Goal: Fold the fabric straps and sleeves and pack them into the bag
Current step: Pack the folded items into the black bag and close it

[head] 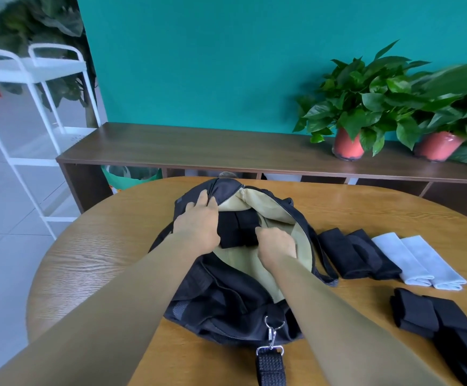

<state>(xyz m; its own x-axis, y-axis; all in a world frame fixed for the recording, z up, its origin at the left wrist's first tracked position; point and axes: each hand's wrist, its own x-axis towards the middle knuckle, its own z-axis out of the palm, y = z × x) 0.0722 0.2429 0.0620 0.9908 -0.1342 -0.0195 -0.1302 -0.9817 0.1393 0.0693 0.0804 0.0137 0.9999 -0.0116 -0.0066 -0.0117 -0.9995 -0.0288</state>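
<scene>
Two hands work at the bag (226, 296), which lies open on the tabletop (93, 260). The left hand (198, 221) curls over the far rim and holds the mouth apart, while the right hand (278, 243) grips a black fold (237, 229) down inside against the beige lining. The cloth looks soft and light (likely to spring open if taken by one layer), so pinch across the whole stack. More black folds (349, 252), white folds (418, 260) and straps (435, 321) lie to the right.

We see our black bag (221, 302) lying open, tan inside, with a folded black piece (239, 227) in it. Folded black pieces (349, 252) and white pieces (418, 257) lie to its right.
</scene>
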